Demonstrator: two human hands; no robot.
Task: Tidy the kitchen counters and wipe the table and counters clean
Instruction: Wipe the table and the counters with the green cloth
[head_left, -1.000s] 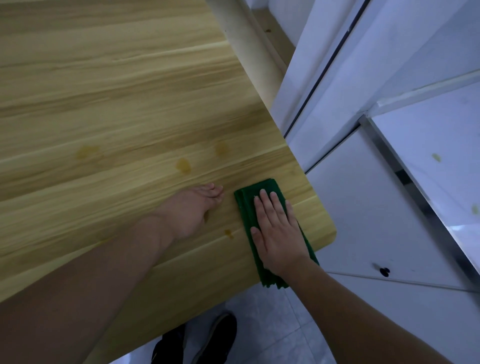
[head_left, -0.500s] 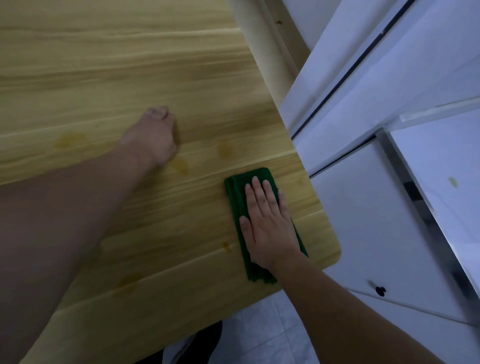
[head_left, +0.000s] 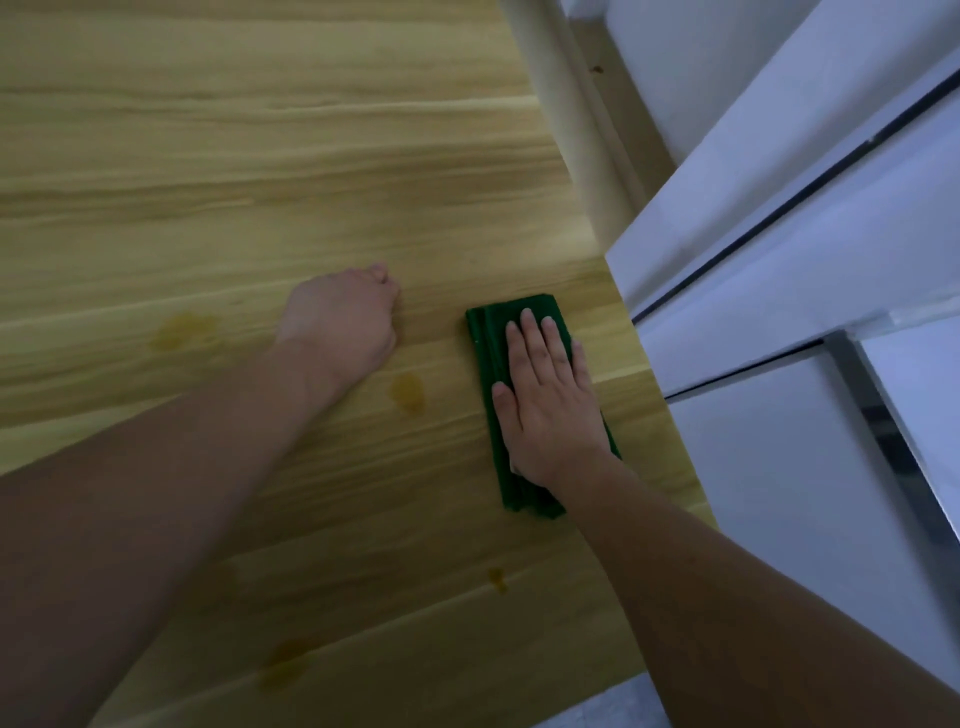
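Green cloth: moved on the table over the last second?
Yes. The green cloth has slid away from the table's near right corner, up along the right edge, under the flat right hand.

Two bare forearms, sleeveless to the frame edge, each grip without glove, ring or watch.

Green cloth (head_left: 488, 364), wood-grain table (head_left: 260, 156)

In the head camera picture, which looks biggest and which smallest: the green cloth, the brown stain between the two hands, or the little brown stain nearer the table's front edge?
Largest to smallest, as they appear:
1. green cloth, partly covered by the right hand
2. stain between the hands
3. small stain nearer the front edge
The small stain lies nearer the camera, so it truly is smaller.
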